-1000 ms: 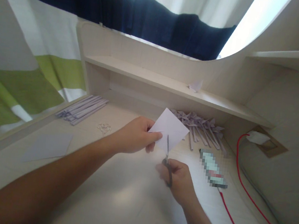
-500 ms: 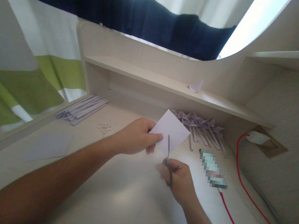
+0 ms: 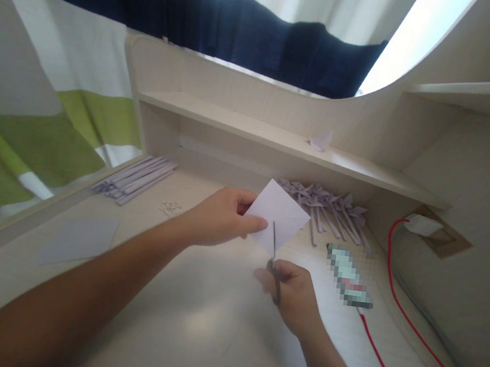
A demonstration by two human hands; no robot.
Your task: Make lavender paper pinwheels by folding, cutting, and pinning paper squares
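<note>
A white paper square [image 3: 288, 212] is up off the desk [image 3: 200, 333], turned cornerwise, just to the right of the left grip [image 3: 222, 219], which pinches its left corner with the thumb laid on top. Over its lower part lies one thin blade of the scissors [image 3: 277, 290], running from the near corner towards the middle; the other blade cannot be made out, so how far the pair is spread is hard to tell. The right grip [image 3: 296, 294] is curled around the dark handles, just below the near corner. What matters here is the line of that blade — it points away from the right grip and leans slightly left, roughly along the square's corner-to-corner axis. The left grip is the one on the paper; the right meets it only through the scissors.

Beyond the square, ahead of both grips, lies a bundle of paper pinwheels [image 3: 323, 202] on sticks. To the right of the right grip is a phone [image 3: 345, 273], its screen blurred out, with a red cord [image 3: 379, 346] trailing nearby. Left of the left grip are small pale bits [image 3: 171, 208], rolled paper sticks [image 3: 136, 181] farther off — and loose paper [image 3: 80, 239] beyond the forearm.
</note>
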